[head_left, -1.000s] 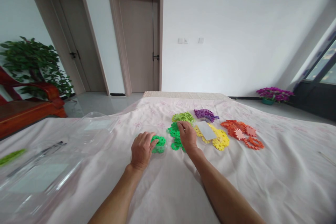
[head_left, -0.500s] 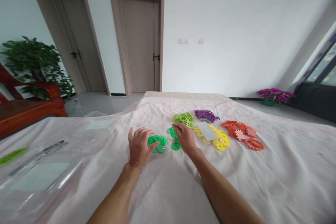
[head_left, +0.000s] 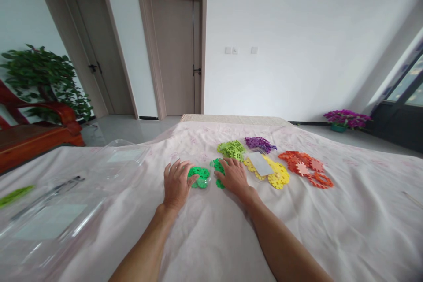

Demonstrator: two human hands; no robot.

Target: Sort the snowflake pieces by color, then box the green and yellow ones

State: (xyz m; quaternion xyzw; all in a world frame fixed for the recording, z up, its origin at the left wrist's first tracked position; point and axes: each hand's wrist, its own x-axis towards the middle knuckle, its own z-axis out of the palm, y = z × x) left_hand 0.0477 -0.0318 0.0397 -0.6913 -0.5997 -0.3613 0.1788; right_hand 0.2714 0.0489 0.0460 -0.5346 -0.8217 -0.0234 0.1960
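Note:
My left hand [head_left: 176, 185] lies over the left side of a small clear plastic box [head_left: 209, 179], its fingers bent over the edge and its thumb across the near part. Green gear-edged plastic discs [head_left: 199, 175] lie in that box. Just right of it, my right hand [head_left: 235, 177] rests palm down with fingers apart, at more green discs [head_left: 218, 165] on the cloth. The hand partly covers them, and its fingers do not close on any.
Beyond are light-green pieces [head_left: 231, 150] and purple pieces [head_left: 259, 143]. Yellow discs [head_left: 280, 176] lie beside a clear lid with a white label [head_left: 260, 164]. Orange pieces [head_left: 300, 163] are farther right. At left stand large clear containers [head_left: 53, 222] and a light-green piece [head_left: 16, 196].
My right hand has lowered and spread its fingers over the green discs, where before they were drawn together above them. My left hand's fingers have come down closer to the box.

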